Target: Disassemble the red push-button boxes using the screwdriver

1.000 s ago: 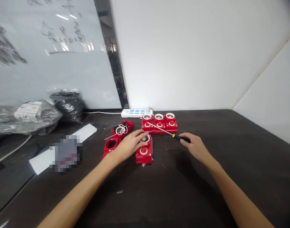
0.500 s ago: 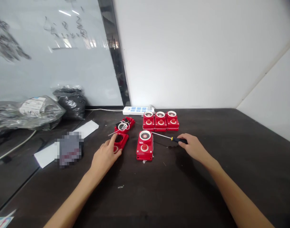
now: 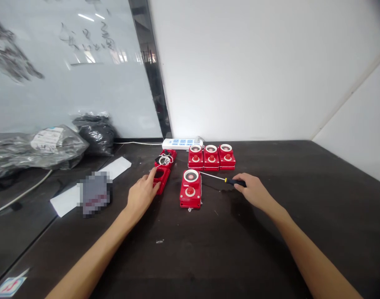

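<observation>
My left hand [image 3: 143, 192] grips a red cover [image 3: 164, 181] that has a dark round opening; the index finger and thumb rest on it, and the other fingers hide part of it. Just beyond lies an open red housing [image 3: 172, 153] with a white ring and white wires. In my right hand [image 3: 251, 190] is a screwdriver [image 3: 235, 182] with a black handle and yellow collar, its thin shaft pointing left. Its tip end is near the upper right of a closed red alarm unit [image 3: 190, 200], which has a white-ringed speaker and a red button. I cannot tell whether they touch.
Behind stand three similar red alarm units [image 3: 211, 162] in a row. A white power strip [image 3: 180, 144] lies against the wall. On the left are a white paper sheet [image 3: 65, 202], a blurred dark item [image 3: 94, 195], and plastic bags [image 3: 94, 135].
My left hand has pushed the red cover away and slightly right, up against the open housing, which now sits straighter. My right hand and the screwdriver have stayed nearly in place.
</observation>
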{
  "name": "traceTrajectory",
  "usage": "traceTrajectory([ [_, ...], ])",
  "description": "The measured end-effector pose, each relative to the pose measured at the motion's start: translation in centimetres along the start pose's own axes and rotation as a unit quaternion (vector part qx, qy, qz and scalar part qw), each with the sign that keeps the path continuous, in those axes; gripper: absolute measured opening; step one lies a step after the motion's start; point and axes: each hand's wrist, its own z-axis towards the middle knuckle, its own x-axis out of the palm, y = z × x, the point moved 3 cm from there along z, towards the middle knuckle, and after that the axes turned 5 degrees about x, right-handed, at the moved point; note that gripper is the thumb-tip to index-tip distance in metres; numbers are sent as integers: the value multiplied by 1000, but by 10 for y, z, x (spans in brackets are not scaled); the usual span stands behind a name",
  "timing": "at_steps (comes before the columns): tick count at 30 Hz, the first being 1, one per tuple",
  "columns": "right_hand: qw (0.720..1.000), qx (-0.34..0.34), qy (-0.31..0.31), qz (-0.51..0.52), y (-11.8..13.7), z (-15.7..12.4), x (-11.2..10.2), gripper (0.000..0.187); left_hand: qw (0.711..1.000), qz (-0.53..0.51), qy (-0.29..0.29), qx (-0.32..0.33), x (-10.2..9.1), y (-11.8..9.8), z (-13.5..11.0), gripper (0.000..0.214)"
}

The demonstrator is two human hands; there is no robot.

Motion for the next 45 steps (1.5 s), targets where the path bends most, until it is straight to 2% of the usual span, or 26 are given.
traceTrajectory([
  [5, 1000, 2, 3, -19, -2, -1, 3, 18, 1000, 5, -13, -10, -1, 8, -3, 49],
  [13, 997, -7, -31, -69, -18, 7, 20, 19, 1000, -5, -26, -2, 1, -7, 5, 49],
  [18, 993, -7, -54, -106, -24, 9, 23, 23, 1000, -4, -17, -8, -2, -9, 6, 53],
  [21, 990, -19, -83, -114, -15, 6, 20, 24, 997, 23, -70, -11, -17, -14, -4, 54],
  [24, 990, -53, -108, -79, 9, 8, 17, 21, 989, -22, -140, 33, -37, -38, -17, 45],
  [25, 990, -68, -102, -63, 19, 10, 17, 20, 987, -64, -139, 58, -41, -50, -19, 43],
  [27, 993, -83, -74, -37, 39, 14, 19, 17, 980, -121, -100, 119, -43, -77, -21, 45],
  [29, 995, -96, -26, -3, 55, 18, 25, 12, 976, -126, -79, 162, -40, -99, -17, 51],
  [31, 994, -104, -19, 36, 65, 16, 30, 12, 972, -129, -80, 179, -32, -111, -8, 48],
  [35, 990, -124, 19, 68, 71, 0, 43, 14, 958, -157, -104, 217, -16, -105, 7, 35],
  [38, 985, -135, 77, 69, 75, -12, 56, 7, 956, -199, -87, 199, -11, -92, 8, 37],
  [41, 983, -145, 102, 54, 83, -20, 68, 5, 963, -221, -32, 153, -11, -88, 4, 54],
  [45, 982, -166, 84, 11, 92, -24, 78, 12, 975, -199, 11, 98, -15, -95, -1, 78],
])
